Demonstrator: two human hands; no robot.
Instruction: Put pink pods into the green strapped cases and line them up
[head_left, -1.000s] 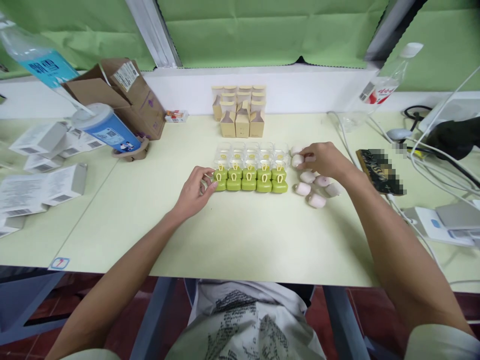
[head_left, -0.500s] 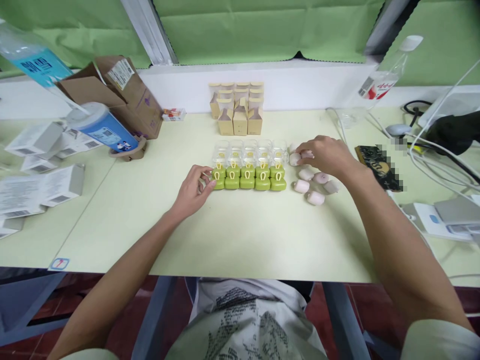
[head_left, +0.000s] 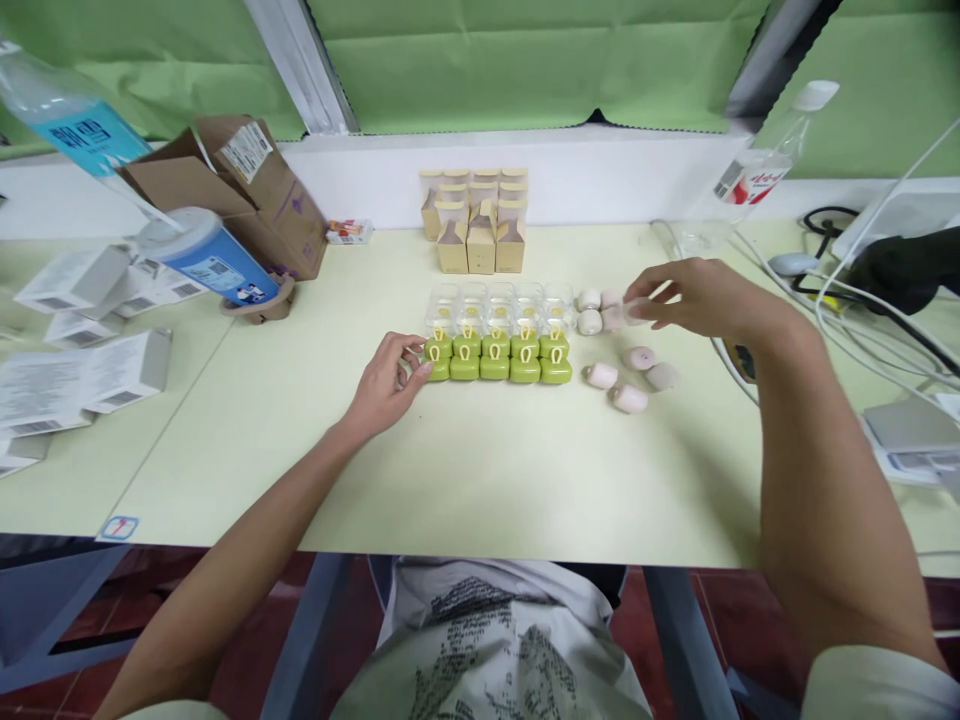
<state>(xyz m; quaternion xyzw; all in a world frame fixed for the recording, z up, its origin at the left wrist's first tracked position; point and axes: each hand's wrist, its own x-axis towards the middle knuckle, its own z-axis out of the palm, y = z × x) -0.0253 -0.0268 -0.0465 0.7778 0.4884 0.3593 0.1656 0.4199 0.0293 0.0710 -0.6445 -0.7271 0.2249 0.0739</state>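
Two rows of small green cases point(head_left: 496, 367) with yellow loops sit side by side at mid-table. Directly behind them stands a row of clear plastic covers point(head_left: 500, 303). My left hand point(head_left: 390, 382) rests at the left end of the green rows, its thumb and index finger apart and touching the end cases. Pinched in the fingers of my right hand point(head_left: 686, 295) is a pale pink cylinder point(head_left: 637, 309), partly hidden. Several similar pieces point(head_left: 590, 320) stand grouped just right of the covers. Others, such as a pink cylinder point(head_left: 630, 398), lie loose nearer me.
Small tan boxes point(head_left: 481, 245) stand open against the wall. At the left are a cardboard carton point(head_left: 277, 205), a blue tub point(head_left: 217, 262) and white boxes point(head_left: 124, 370). A clear bottle point(head_left: 757, 180), cables point(head_left: 832, 330) and a grey-white device point(head_left: 911, 430) occupy the right side.
My right hand has moved right from the grouped pieces, and a pale pink cylinder now shows in its fingers. One loose piece has left its spot. My left hand stays put.
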